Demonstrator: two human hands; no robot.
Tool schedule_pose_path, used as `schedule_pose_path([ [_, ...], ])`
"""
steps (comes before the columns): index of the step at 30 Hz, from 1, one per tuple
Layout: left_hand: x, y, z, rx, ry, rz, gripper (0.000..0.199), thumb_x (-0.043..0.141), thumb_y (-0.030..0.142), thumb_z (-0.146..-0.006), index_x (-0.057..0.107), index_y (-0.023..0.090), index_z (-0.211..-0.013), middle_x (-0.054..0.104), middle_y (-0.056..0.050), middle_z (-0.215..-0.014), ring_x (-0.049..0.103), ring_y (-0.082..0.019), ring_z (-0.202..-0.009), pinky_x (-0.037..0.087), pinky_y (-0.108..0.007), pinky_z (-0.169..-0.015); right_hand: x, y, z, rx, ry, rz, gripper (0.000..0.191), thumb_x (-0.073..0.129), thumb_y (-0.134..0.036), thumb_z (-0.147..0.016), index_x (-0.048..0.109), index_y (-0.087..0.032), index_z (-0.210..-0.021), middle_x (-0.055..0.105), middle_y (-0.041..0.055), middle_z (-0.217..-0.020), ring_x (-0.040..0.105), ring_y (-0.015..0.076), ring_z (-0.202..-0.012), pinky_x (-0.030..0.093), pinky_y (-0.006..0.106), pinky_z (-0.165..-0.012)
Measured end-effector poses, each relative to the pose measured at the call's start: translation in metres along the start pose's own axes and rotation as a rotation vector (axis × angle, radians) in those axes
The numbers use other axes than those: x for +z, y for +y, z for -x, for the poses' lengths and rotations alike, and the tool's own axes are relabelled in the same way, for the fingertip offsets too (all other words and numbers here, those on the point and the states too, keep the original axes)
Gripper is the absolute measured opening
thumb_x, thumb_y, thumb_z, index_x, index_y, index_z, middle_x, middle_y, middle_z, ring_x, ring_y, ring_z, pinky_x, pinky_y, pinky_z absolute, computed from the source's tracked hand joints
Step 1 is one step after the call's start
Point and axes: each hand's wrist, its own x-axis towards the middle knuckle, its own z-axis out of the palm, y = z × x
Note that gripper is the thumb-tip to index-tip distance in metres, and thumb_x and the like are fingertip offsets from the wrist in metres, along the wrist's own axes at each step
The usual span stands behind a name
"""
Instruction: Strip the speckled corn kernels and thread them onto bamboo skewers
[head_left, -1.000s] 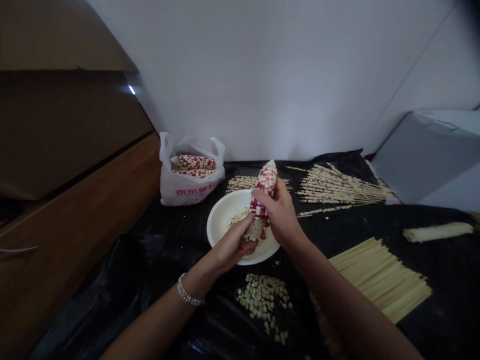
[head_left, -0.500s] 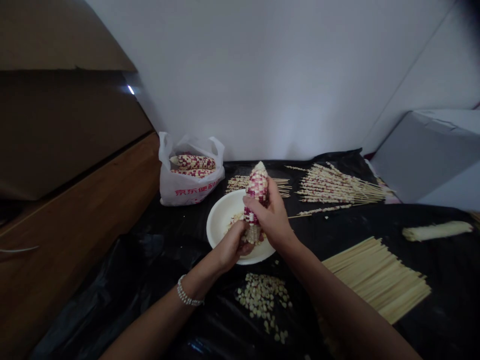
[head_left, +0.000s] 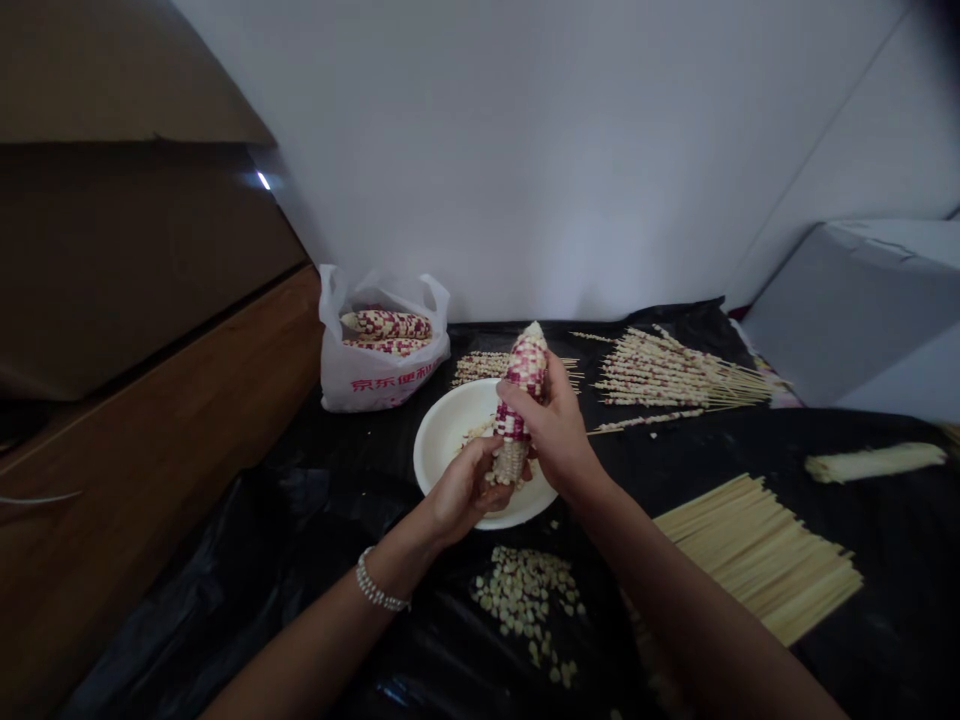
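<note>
Over a white bowl point(head_left: 435, 450), both hands grip one ear of corn point(head_left: 525, 375) with purple and cream kernels. It stands nearly upright, leaning a little right at its tip. My right hand point(head_left: 559, 425) wraps its upper middle, thumb across the front. My left hand point(head_left: 469, 480) holds the lower end, where the kernels are gone and pale cob shows. Loose kernels point(head_left: 476, 432) lie in the bowl, partly hidden by my hands. Below the bowl, a heap of pale kernels point(head_left: 525, 595) rests on the black plastic sheet point(head_left: 360, 620).
Left of the bowl stands a white plastic bag point(head_left: 375, 390) with ears of corn inside. Kernel-threaded skewers point(head_left: 660, 370) lie behind and to the right. Bare wooden sticks point(head_left: 757, 560) and a stripped cob point(head_left: 874, 462) are at right. A pale box point(head_left: 862, 310) stands by the wall.
Both hands and the corn have shifted slightly to the right, and the ear leans a bit more rightward. My left thumb has moved up the cob. The surroundings look the same.
</note>
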Motion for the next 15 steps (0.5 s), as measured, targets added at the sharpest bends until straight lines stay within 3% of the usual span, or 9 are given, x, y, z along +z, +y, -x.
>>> schedule_pose_path([
  [7, -0.0005, -0.005, -0.0017, 0.063, 0.007, -0.054, 0.039, 0.051, 0.051, -0.086, 0.061, 0.013, -0.091, 0.061, -0.005, -0.075, 0.028, -0.003, -0.042, 0.014, -0.022, -0.044, -0.0007, -0.0043, -0.0009, 0.054, 0.044, -0.05, 0.061, 0.069, -0.037, -0.076, 0.05, -0.029, -0.133, 0.06, 0.0083, -0.126, 0.055, 0.0319, -0.113, 0.049, 0.048, -0.089],
  [15, 0.0041, -0.0089, -0.0035, 0.191, 0.102, -0.306, 0.044, 0.056, 0.057, -0.084, 0.058, 0.014, -0.079, 0.049, 0.002, -0.059, 0.026, -0.004, -0.043, 0.012, -0.023, -0.044, 0.0011, -0.0042, -0.0005, 0.08, 0.073, -0.077, 0.057, 0.069, -0.038, -0.076, 0.052, -0.028, -0.13, 0.062, 0.0067, -0.122, 0.057, 0.0297, -0.111, 0.047, 0.048, -0.094],
])
